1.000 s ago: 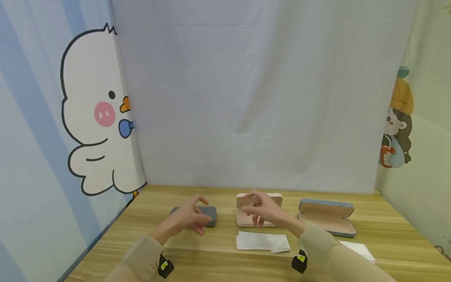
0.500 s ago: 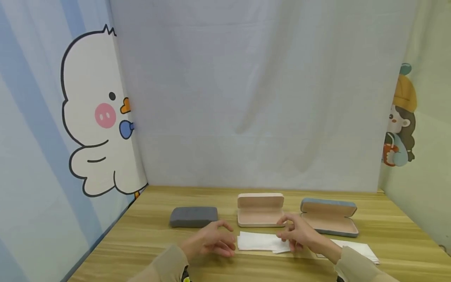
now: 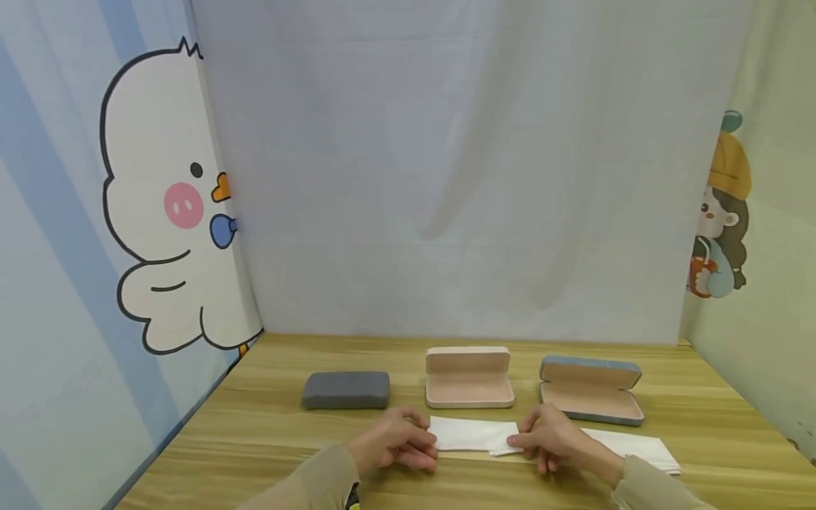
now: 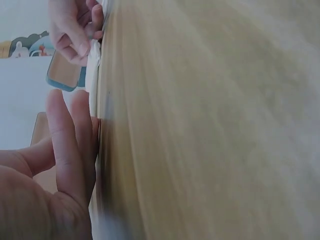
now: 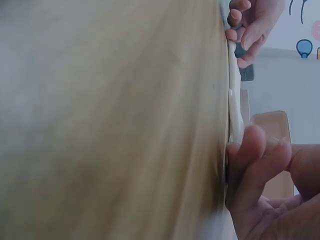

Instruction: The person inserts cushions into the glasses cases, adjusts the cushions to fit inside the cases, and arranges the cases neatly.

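Observation:
A folded white cloth [image 3: 472,434] lies flat on the table in the head view, between my two hands. At its left end is my left hand [image 3: 401,439], thumb and forefinger pinching the edge. My right hand [image 3: 554,439] pinches the opposite end, its remaining fingers curled beneath the palm. In the left wrist view, the lower fingers [image 4: 67,145] of the left hand extend low along the tabletop. The right wrist view shows the pale edge of the cloth [image 5: 235,107] running between both hands.
Behind the cloth stands an open pink glasses case [image 3: 469,392]. A closed grey glasses case [image 3: 346,390] is to its left, an open blue one [image 3: 589,405] to its right. Another folded white cloth [image 3: 644,450] lies partly behind my right forearm. A grey-white curtain [image 3: 446,177] hangs behind the table.
Both hands have come down from over the cases to the ends of the middle cloth. The right hand has shifted right and toward me, the left hand right and toward me.

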`<action>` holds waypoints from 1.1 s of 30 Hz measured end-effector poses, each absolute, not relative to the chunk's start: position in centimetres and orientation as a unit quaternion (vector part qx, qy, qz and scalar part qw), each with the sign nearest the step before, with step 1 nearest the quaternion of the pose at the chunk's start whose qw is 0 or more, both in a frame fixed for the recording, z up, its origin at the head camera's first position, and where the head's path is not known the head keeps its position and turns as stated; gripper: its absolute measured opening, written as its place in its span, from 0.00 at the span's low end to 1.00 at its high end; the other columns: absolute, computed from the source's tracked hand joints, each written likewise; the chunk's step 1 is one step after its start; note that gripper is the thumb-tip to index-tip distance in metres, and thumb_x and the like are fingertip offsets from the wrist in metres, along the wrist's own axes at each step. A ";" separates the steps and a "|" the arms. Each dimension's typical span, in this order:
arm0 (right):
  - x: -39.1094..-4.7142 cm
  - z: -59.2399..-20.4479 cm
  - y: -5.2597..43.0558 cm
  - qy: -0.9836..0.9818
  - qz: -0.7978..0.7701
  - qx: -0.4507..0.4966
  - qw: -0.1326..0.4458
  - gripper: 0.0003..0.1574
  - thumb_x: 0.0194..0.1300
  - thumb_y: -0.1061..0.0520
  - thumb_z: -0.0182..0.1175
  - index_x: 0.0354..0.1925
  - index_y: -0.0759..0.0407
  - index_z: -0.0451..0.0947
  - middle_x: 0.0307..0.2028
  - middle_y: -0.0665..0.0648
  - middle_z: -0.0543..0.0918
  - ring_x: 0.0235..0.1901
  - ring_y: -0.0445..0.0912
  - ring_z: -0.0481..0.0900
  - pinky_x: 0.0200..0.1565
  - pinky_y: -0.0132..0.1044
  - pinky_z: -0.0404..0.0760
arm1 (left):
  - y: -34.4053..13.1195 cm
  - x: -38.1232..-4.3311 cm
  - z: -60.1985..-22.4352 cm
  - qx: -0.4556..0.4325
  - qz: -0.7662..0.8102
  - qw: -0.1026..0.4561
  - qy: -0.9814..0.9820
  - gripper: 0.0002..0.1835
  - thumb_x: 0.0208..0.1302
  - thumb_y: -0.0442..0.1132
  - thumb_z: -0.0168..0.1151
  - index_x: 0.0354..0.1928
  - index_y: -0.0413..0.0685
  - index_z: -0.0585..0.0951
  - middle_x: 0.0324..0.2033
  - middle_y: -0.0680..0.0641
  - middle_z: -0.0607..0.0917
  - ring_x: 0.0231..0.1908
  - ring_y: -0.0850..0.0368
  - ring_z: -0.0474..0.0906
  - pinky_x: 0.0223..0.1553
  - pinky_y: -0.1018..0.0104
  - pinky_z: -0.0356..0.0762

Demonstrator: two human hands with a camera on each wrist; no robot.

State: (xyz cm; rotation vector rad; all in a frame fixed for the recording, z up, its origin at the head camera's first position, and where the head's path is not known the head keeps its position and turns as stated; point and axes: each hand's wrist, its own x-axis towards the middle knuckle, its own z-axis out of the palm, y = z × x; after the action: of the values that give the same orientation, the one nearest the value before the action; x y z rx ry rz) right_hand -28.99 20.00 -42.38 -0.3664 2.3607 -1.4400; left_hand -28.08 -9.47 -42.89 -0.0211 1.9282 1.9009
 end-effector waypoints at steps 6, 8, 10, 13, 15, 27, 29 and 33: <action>-29.1 -42.3 19.3 0.836 -0.507 -0.117 0.173 0.14 0.61 0.59 0.66 0.26 0.66 0.74 0.13 0.51 0.77 0.06 0.34 0.72 0.09 0.20 0.68 | -8.4 -28.1 -43.1 -0.013 0.679 0.200 0.706 0.09 0.56 0.22 0.62 0.33 0.38 0.73 0.17 0.44 0.82 0.19 0.54 0.83 0.23 0.67 0.85; -29.1 -42.3 19.3 0.836 -0.507 -0.114 0.175 0.13 0.60 0.62 0.65 0.24 0.65 0.73 0.13 0.50 0.76 0.06 0.34 0.71 0.09 0.20 0.68 | -8.1 -28.1 -43.2 -0.020 0.676 0.198 0.709 0.09 0.55 0.21 0.62 0.30 0.38 0.74 0.16 0.44 0.82 0.18 0.54 0.83 0.22 0.67 0.85; -29.2 -42.4 19.3 0.834 -0.508 -0.115 0.181 0.12 0.59 0.63 0.65 0.22 0.64 0.72 0.13 0.50 0.76 0.07 0.34 0.71 0.10 0.20 0.67 | -8.0 -28.2 -43.2 -0.027 0.675 0.199 0.710 0.09 0.55 0.20 0.61 0.30 0.38 0.74 0.16 0.44 0.82 0.18 0.54 0.83 0.22 0.67 0.85; -29.4 -42.3 19.5 0.829 -0.510 -0.127 0.190 0.11 0.59 0.64 0.64 0.24 0.64 0.73 0.14 0.51 0.77 0.07 0.33 0.72 0.10 0.20 0.67 | -8.1 -28.4 -43.3 -0.028 0.673 0.200 0.711 0.06 0.55 0.20 0.61 0.30 0.36 0.76 0.17 0.44 0.83 0.18 0.56 0.84 0.22 0.69 0.85; -29.7 -42.2 19.7 0.826 -0.512 -0.131 0.197 0.10 0.60 0.64 0.63 0.25 0.65 0.74 0.15 0.51 0.78 0.08 0.33 0.72 0.11 0.20 0.68 | -8.3 -28.5 -43.2 -0.027 0.675 0.202 0.709 0.05 0.56 0.20 0.61 0.29 0.35 0.77 0.17 0.44 0.84 0.18 0.58 0.83 0.22 0.71 0.84; -32.5 -40.1 19.9 0.830 -0.508 -0.137 0.189 0.10 0.63 0.60 0.63 0.26 0.64 0.76 0.18 0.51 0.81 0.10 0.36 0.68 0.15 0.26 0.60 | -9.0 -30.4 -40.9 -0.043 0.703 0.189 0.684 0.06 0.59 0.24 0.62 0.38 0.33 0.77 0.18 0.46 0.84 0.19 0.60 0.83 0.22 0.74 0.83; -33.1 -39.7 19.7 0.832 -0.508 -0.137 0.177 0.10 0.64 0.60 0.61 0.27 0.64 0.76 0.19 0.52 0.81 0.10 0.36 0.66 0.15 0.27 0.59 | -9.1 -31.1 -40.5 -0.039 0.701 0.185 0.687 0.07 0.60 0.25 0.62 0.40 0.32 0.78 0.18 0.47 0.84 0.19 0.60 0.84 0.23 0.74 0.83; -34.6 -38.9 19.5 0.831 -0.509 -0.154 0.162 0.11 0.66 0.62 0.59 0.26 0.66 0.76 0.19 0.54 0.81 0.11 0.37 0.63 0.15 0.28 0.57 | -9.0 -32.5 -40.3 -0.032 0.705 0.169 0.688 0.09 0.61 0.25 0.61 0.43 0.31 0.77 0.17 0.47 0.84 0.19 0.60 0.83 0.23 0.73 0.84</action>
State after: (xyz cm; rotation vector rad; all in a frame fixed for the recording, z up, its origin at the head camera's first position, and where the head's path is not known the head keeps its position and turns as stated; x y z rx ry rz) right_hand -34.62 19.46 -38.93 -0.4391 2.3725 -1.4513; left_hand -32.48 -9.01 -40.33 -0.0900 1.9568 2.0038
